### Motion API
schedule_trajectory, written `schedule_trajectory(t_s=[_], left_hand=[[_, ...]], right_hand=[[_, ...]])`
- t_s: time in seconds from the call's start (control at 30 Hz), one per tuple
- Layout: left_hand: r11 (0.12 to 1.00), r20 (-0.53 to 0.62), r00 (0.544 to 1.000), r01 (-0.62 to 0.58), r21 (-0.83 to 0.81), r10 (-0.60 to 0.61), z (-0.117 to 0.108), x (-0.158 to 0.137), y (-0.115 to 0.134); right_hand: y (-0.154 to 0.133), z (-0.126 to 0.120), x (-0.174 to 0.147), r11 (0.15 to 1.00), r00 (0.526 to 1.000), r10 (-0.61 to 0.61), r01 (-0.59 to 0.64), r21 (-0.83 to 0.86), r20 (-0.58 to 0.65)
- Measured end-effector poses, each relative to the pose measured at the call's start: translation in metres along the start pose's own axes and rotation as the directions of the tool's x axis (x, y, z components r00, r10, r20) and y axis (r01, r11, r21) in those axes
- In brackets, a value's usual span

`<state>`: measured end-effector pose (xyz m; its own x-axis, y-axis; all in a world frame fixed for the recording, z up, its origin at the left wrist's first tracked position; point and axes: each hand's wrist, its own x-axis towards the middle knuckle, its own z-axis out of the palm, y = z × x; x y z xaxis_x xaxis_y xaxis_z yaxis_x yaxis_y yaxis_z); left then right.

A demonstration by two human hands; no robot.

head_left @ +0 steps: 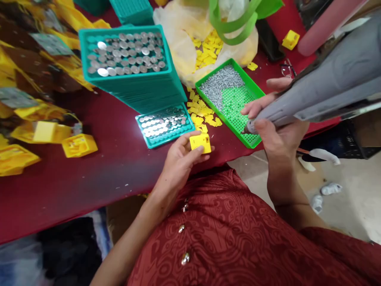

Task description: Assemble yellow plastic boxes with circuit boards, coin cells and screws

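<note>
My left hand (178,161) pinches a small yellow plastic case (200,143) between thumb and fingers, just over the table's front edge. In my right hand (281,137) is a grey power screwdriver (324,75), slanting in from the upper right. Its tip points down over the near end of a green perforated tray (233,105). Small silver screws (222,81) are heaped at the far end of that tray. Beside the yellow case, small flat yellow pieces (199,109) lie scattered on the red cloth.
A teal tray (154,143) of round silver cells lies left of centre, beside a tall stack of teal trays (127,87). Yellow housings (79,145) with wires crowd the left. Behind are a bag of yellow pieces (208,49) and a green strap (233,37).
</note>
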<state>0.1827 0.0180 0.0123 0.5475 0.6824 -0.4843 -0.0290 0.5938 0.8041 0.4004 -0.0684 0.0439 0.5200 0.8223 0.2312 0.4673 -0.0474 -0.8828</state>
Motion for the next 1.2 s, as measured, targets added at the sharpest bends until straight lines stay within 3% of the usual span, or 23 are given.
schedule_trajectory(t_s=[0.07,0.23,0.47,0.67,0.9,1.07,1.2], left_hand=[[1.0,-0.003,1.0,0.02,-0.014,-0.02,0.003,0.0,-0.001],[0.998,-0.002,0.998,0.061,-0.013,-0.061,0.012,0.002,0.001],[0.994,-0.001,0.994,0.11,-0.024,-0.11,0.021,0.004,0.003],[0.995,-0.016,0.995,0.1,-0.007,-0.1,0.02,0.004,0.002],[0.995,-0.023,0.995,0.099,0.002,-0.099,0.019,0.004,0.002],[0.995,-0.034,0.994,0.102,-0.018,-0.103,0.018,0.003,0.002],[0.995,-0.026,0.995,0.097,-0.016,-0.097,0.016,0.004,0.001]], right_hand=[[0.001,0.003,0.005,0.996,0.987,-0.078,0.084,0.036,-0.137],[0.013,-0.003,0.01,0.999,0.95,-0.04,0.031,-0.034,-0.31],[0.028,-0.004,0.013,0.997,0.939,-0.035,0.01,-0.075,-0.342],[0.028,0.002,0.016,0.996,0.924,-0.082,0.084,-0.01,-0.373],[0.03,0.002,0.016,0.976,0.915,0.132,-0.186,-0.108,-0.382],[0.032,0.003,0.014,0.995,0.913,0.032,-0.067,-0.072,-0.408],[0.036,0.004,0.013,0.994,0.918,0.067,-0.097,-0.056,-0.39]])
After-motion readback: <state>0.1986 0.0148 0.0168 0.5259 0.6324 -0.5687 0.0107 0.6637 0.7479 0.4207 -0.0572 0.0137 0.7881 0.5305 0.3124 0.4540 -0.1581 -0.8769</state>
